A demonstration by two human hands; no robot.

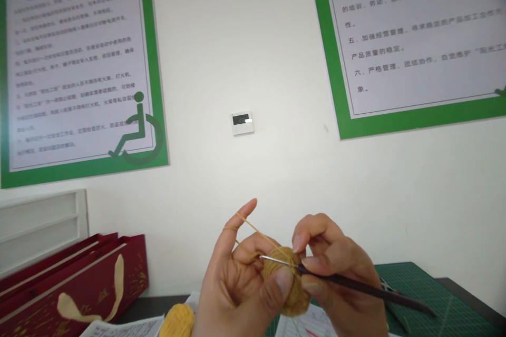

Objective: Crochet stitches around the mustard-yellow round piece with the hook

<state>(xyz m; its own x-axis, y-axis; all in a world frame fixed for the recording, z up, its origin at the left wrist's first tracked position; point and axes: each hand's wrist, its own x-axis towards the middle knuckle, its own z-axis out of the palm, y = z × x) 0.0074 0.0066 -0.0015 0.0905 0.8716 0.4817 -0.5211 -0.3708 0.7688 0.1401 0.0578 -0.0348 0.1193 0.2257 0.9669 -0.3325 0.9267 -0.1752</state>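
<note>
My left hand pinches a mustard-coloured crochet piece between its thumb and fingers. From the raised index finger, a strand of mustard yarn wrapped round it runs down to the piece. In my right hand is a crochet hook with a dark handle and a thin metal shaft. The shaft lies across the piece, its tip pointing left beside my left fingers. Whether the tip passes through a stitch, I cannot tell.
A yellow yarn ball sits low on the table by my left wrist. Dark red gift bags stand at the left. A green cutting mat lies at the right, with printed papers in front. Behind is a wall with framed notices.
</note>
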